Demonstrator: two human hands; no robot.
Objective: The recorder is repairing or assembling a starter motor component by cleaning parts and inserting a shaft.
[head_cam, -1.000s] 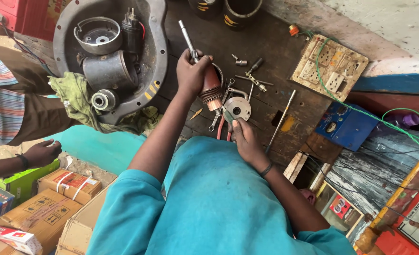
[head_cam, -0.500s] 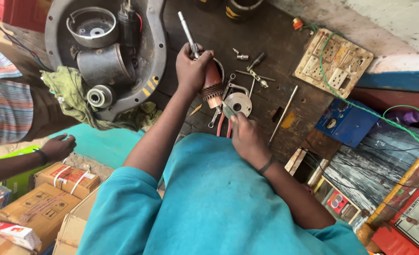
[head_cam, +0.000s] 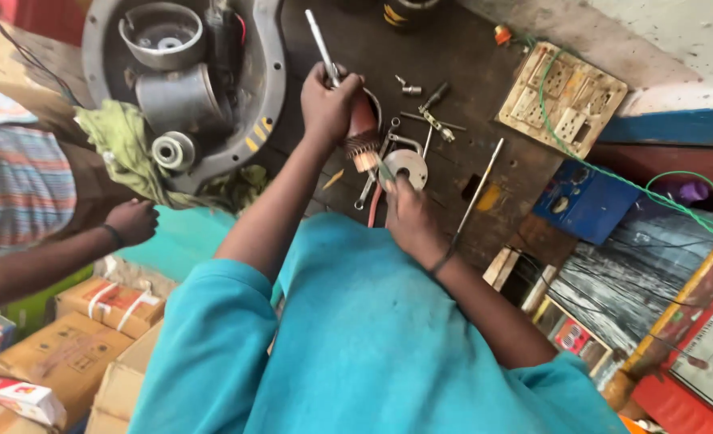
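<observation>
Here we clench our left hand [head_cam: 330, 103] round the motor rotor [head_cam: 362, 133], shaft slanting away, our right hand [head_cam: 408, 215] nearer, pinching a thin tool [head_cam: 382, 167] at its copper end.

Teal shirt [head_cam: 372, 345], plain, on the person at six o'clock. Motor rotor [head_cam: 362, 133] in the left hand [head_cam: 328, 104]: reddish-brown body, coppery band at its lower end, bright steel shaft. Round disc [head_cam: 404, 167] by the right hand [head_cam: 408, 217]: pale silver-white. Workbench [head_cam: 453, 48]: dark brown, stained. Large housing [head_cam: 187, 80] at eleven o'clock: dull grey, with yellow-and-black hazard stripes on its rim. Rag [head_cam: 123, 153] beside it: olive green. Switch board [head_cam: 561, 96] at two o'clock: pale tan wood, a green wire [head_cam: 613, 173] looping across it. Box [head_cam: 585, 201] at three o'clock: blue. Cartons [head_cam: 107, 305] at eight o'clock: brown with white straps. Cloth [head_cam: 11, 185] at nine o'clock: striped in red, blue and grey.
</observation>
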